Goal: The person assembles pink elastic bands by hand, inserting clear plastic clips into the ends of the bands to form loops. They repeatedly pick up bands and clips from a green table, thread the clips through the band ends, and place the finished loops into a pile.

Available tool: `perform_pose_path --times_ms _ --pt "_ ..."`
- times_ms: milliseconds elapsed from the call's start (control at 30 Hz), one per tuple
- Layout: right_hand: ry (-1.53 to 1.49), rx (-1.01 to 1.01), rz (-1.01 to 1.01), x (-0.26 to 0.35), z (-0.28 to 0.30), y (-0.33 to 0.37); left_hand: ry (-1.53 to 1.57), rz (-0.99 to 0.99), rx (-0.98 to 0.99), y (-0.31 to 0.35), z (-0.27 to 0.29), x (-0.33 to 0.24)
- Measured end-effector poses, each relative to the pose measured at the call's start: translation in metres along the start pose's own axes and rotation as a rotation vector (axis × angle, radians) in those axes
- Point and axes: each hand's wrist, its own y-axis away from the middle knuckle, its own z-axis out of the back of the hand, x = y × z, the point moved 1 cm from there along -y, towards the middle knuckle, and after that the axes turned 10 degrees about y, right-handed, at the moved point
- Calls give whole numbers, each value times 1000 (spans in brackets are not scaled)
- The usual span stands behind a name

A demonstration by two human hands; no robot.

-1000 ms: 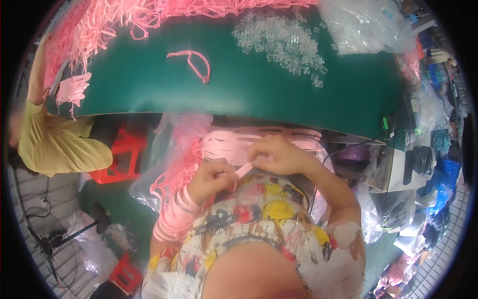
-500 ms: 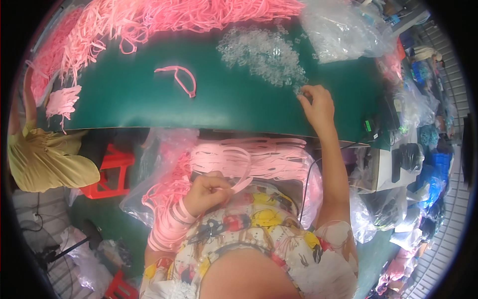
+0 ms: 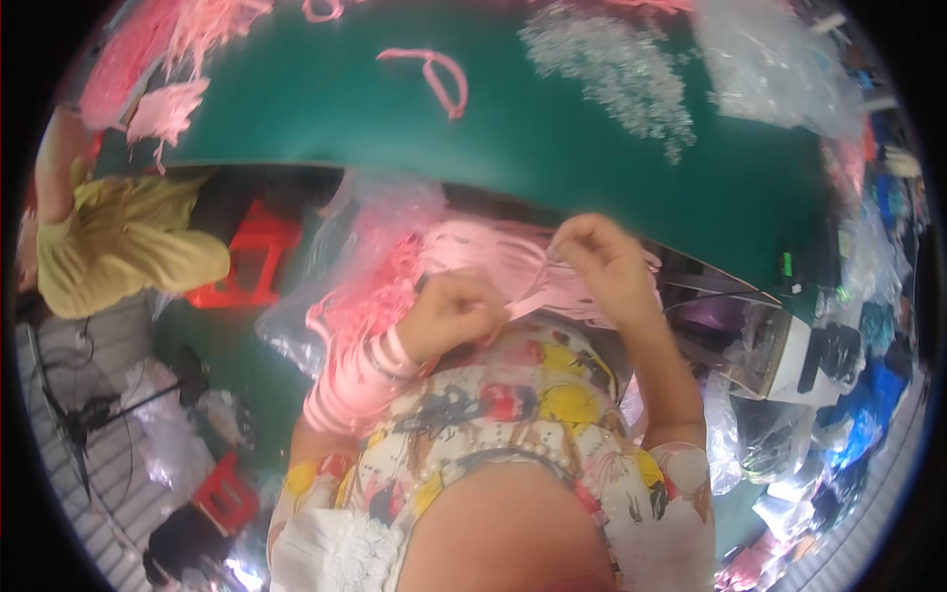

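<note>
My left hand is closed on a pink strap, whose free end sticks out to the right from the fingers. More pink straps are looped round my left wrist and forearm. Just above and to the right, my right hand pinches with thumb and fingertips close to the strap. A small clear plastic piece seems to be in this pinch, though blur hides its shape. Beneath both hands, a bundle of pink straps lies below the table edge.
On the green table lie one looped pink strap, a heap of small clear plastic pieces and a clear bag. Pink strap piles cover its far left. A person in yellow sits at left by a red stool.
My right hand has come back from the clear-piece heap to beside my left hand. The left hand still grips the strap. The view has tilted down, so the table sits higher.
</note>
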Motion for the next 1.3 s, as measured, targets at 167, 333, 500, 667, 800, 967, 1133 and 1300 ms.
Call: perform_pose_path --times_ms 167,333,500,667,800,967,1133,1300 --pt "96 221 -26 -14 -43 11 167 82 -151 9 1 7" --pt "38 327 -146 -16 -39 9 170 79 -138 12 4 8" --pt "209 434 -73 0 -29 2 163 61 -78 11 6 6" --pt "141 576 25 -3 -20 -3 237 102 -31 7 5 1" --pt "169 644 126 -3 -15 -6 307 150 1 3 7 5" --pt "158 553 -81 -9 -13 -7 -198 -138 -86 -2 1 -1" --pt "133 573 -240 -8 -8 -7 -716 -341 -203 1 -19 -17" --pt "191 602 -295 -13 -5 -5 -749 -383 -149 4 -8 -10"
